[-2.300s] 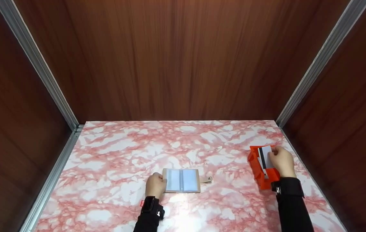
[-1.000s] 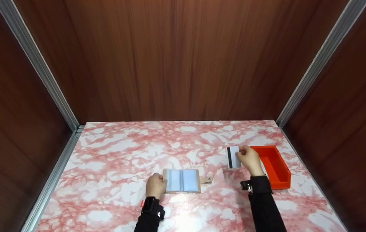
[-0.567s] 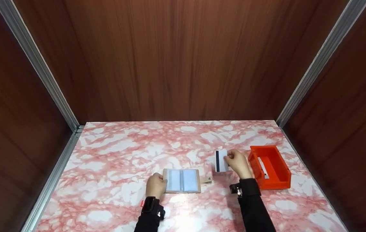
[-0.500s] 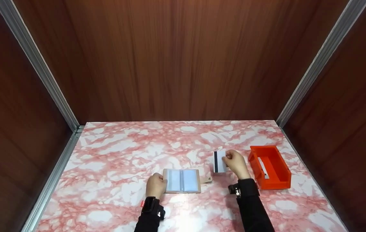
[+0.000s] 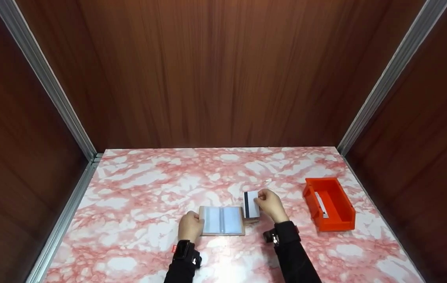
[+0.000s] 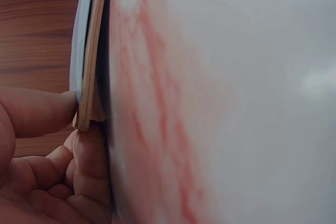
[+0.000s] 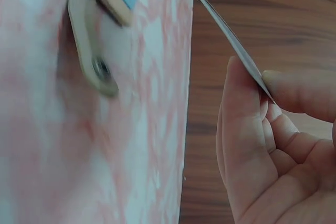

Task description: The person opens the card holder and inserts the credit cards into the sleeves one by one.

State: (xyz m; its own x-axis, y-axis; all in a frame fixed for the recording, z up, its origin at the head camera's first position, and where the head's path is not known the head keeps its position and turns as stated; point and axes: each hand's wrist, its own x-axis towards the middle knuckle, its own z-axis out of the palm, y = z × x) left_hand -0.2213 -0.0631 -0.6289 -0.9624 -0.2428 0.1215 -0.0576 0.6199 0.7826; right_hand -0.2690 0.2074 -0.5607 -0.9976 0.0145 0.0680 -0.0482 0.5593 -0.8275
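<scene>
An opened card holder (image 5: 231, 220) with a tan cover and clear plastic sleeves lies on the marbled table. Its left edge is pinched between thumb and fingers of my left hand (image 5: 190, 227); the left wrist view shows the thumb on top of the cover (image 6: 90, 72). Between thumb and fingers, my right hand (image 5: 269, 204) pinches a white card (image 5: 252, 204) with a black stripe, raised just right of the holder. In the head view the card partly covers the holder's snap strap (image 7: 93, 51), which the right wrist view shows with its metal snap.
An orange bin (image 5: 335, 204) stands at the right of the table, with a white card (image 5: 321, 205) leaning along its left inner wall. Brown wood-look panels (image 5: 215, 74) and metal rails (image 5: 392, 74) enclose the table (image 5: 148, 188) at the back and sides.
My right hand has lifted the white card out of the orange bin and carried it left to beside the card holder. The left hand and the holder have stayed in place.
</scene>
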